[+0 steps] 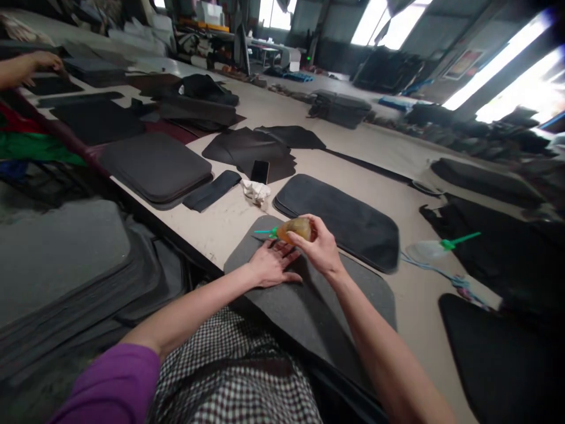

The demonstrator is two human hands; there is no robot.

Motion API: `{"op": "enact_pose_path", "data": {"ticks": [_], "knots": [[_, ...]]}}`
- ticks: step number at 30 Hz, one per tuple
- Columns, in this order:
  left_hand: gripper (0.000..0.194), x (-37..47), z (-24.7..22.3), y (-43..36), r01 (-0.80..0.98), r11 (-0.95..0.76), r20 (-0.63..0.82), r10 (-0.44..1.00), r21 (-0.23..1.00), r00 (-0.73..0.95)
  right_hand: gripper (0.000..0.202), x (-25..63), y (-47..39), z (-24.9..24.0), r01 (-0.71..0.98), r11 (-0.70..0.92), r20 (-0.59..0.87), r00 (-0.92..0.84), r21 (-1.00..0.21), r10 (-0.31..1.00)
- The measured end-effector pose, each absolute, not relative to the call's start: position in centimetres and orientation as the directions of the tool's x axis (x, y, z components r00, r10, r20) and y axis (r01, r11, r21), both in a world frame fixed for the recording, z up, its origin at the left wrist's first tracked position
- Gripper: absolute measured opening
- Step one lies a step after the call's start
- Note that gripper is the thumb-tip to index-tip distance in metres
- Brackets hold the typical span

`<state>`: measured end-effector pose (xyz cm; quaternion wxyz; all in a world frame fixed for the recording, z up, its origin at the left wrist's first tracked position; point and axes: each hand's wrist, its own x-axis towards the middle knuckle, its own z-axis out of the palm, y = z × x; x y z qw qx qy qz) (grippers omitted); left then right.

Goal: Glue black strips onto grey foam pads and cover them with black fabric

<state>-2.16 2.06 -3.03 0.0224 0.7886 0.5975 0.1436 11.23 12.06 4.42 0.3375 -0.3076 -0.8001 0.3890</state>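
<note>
My right hand (318, 244) grips a squeeze bottle (291, 231) of amber liquid, tilted on its side with its green nozzle pointing left. Beneath it, my left hand (274, 266) lies flat, fingers spread, on a dark grey rounded sheet (309, 306) at the table's front edge. The nozzle tip is close above that sheet's far left corner; whether it touches, I cannot tell. Just behind lies a stack of black rounded panels (339, 215). A crumpled white cloth (256, 193) and a phone (260, 171) rest beyond my hands.
A second green-nozzled bottle (428, 250) lies to the right, near a blue cord (435, 270). Dark panels (156, 168) are stacked on the left of the table (198, 232). More grey sheets (62, 259) are piled beside me. Another person's hand (46, 60) is at the far left.
</note>
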Motion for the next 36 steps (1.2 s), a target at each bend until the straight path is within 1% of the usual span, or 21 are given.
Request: {"op": "enact_pose_path", "data": {"ticks": [3, 6, 10, 13, 16, 20, 25, 31, 36], "knots": [[0.082, -2.1, -2.7, 1.9, 0.935, -0.266, 0.169, 0.958, 0.234, 0.230, 0.056, 10.4, 11.7, 4.3, 0.266, 0.546, 0.273, -0.646, -0.795, 0.713], [0.082, -2.1, -2.4, 1.7, 0.935, -0.253, 0.150, 0.964, 0.246, 0.221, 0.058, 9.9, 11.7, 4.4, 0.267, 0.570, 0.258, -0.691, -0.777, 0.675], [0.081, -2.1, -2.2, 1.6, 0.937, -0.268, 0.182, 0.956, 0.225, 0.230, 0.055, 9.6, 12.6, 4.5, 0.271, 0.590, 0.265, -0.700, -0.761, 0.663], [0.080, -2.1, -2.0, 1.6, 0.937, -0.294, 0.218, 0.943, 0.190, 0.252, 0.052, 9.5, 13.6, 4.3, 0.280, 0.592, 0.300, -0.655, -0.756, 0.693], [0.081, -2.1, -1.5, 1.5, 0.938, -0.299, 0.202, 0.944, 0.174, 0.263, 0.050, 9.4, 14.5, 3.9, 0.289, 0.597, 0.341, -0.604, -0.748, 0.720], [0.081, -2.0, -1.1, 1.4, 0.943, -0.286, 0.201, 0.947, 0.167, 0.252, 0.053, 9.2, 14.9, 3.2, 0.303, 0.603, 0.385, -0.544, -0.738, 0.746], [0.081, -1.9, -1.3, 1.5, 0.943, -0.281, 0.211, 0.947, 0.175, 0.243, 0.054, 9.3, 14.7, 2.7, 0.366, 0.644, 0.477, -0.451, -0.672, 0.754], [0.080, -1.9, -1.6, 1.6, 0.948, -0.280, 0.215, 0.945, 0.151, 0.245, 0.052, 11.0, 14.7, 2.5, 0.433, 0.625, 0.503, -0.372, -0.650, 0.780], [0.077, -1.9, -1.6, 1.6, 0.943, -0.286, 0.220, 0.944, 0.169, 0.247, 0.053, 12.9, 14.4, 2.9, 0.440, 0.590, 0.467, -0.363, -0.677, 0.806]]}}
